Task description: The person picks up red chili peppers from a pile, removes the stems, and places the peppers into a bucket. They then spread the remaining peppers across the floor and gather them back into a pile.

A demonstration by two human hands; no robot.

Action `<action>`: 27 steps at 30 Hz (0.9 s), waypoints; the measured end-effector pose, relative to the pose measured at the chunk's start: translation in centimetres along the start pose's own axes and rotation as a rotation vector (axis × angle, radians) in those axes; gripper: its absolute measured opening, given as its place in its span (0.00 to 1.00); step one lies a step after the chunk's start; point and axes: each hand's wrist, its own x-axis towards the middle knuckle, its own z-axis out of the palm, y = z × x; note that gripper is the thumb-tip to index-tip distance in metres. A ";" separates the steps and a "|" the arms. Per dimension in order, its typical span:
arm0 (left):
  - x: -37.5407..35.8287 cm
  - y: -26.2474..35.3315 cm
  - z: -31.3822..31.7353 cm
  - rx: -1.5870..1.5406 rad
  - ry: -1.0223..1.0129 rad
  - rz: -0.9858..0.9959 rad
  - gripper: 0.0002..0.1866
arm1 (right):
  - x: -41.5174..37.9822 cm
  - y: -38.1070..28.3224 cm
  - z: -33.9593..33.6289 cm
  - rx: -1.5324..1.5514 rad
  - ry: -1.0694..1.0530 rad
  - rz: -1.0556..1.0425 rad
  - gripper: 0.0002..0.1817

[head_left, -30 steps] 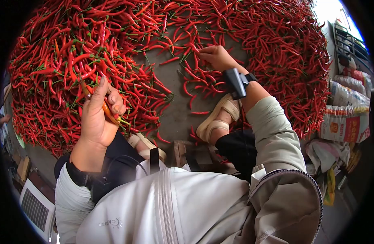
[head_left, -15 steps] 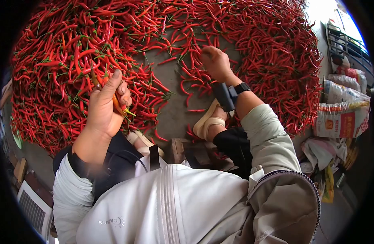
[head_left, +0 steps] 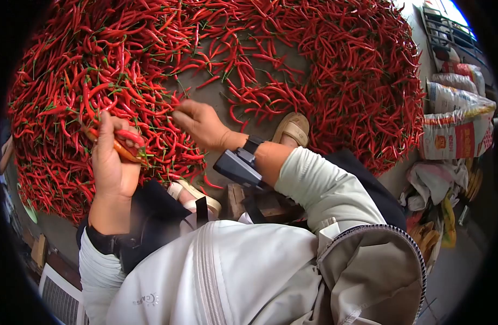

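Observation:
My left hand (head_left: 116,154) is closed around a few chili peppers (head_left: 127,153), some orange and one red. The red pepper lies across its fingers and green stems stick out below. Behind this hand rises a large heap of red chili peppers (head_left: 70,70). My right hand (head_left: 201,125) hangs at the heap's right edge, apart from the left hand. Its fingers are curled together, and whatever may be between them is hidden. A black device is strapped to the right wrist.
Another bank of red chilies (head_left: 363,81) lies to the right, with scattered chilies (head_left: 265,95) on the grey floor between. My sandalled feet and a small wooden stool (head_left: 236,200) are at the front. Printed sacks (head_left: 455,132) stand at the far right.
My right hand has swung left and closer to me, from the scattered chilies to the left heap. A red pepper now shows across my left fingers. My right foot has shifted, and the view has moved slightly.

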 end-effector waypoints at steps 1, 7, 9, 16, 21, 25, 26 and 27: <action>0.0 0.1 0.1 0.002 -0.006 -0.001 0.17 | -0.2 2.2 -0.5 -0.264 -0.083 -0.008 0.12; -0.1 0.1 0.0 -0.015 0.026 -0.060 0.19 | -2.3 10.2 -7.3 -1.220 0.009 -0.308 0.18; 0.0 0.1 -0.1 -0.020 0.009 -0.075 0.19 | -2.6 9.8 -10.1 -1.378 -0.088 -0.360 0.18; -0.5 0.5 0.5 -0.062 0.047 -0.106 0.17 | -0.2 4.2 -23.0 -2.131 -0.202 0.198 0.17; -0.5 1.5 -0.3 -0.112 0.086 -0.119 0.16 | -1.5 -3.0 -33.1 -2.291 -0.309 0.480 0.22; -1.6 2.5 -0.4 -0.212 0.034 -0.088 0.15 | -4.2 -6.9 -37.6 -2.180 -0.245 0.602 0.30; -2.1 2.5 -0.6 -0.244 0.097 -0.093 0.15 | -4.9 -6.9 -37.9 -2.178 -0.238 0.605 0.30; -2.7 2.5 -1.0 -0.279 0.159 -0.096 0.15 | -5.7 -7.4 -37.3 -2.078 -0.285 0.531 0.30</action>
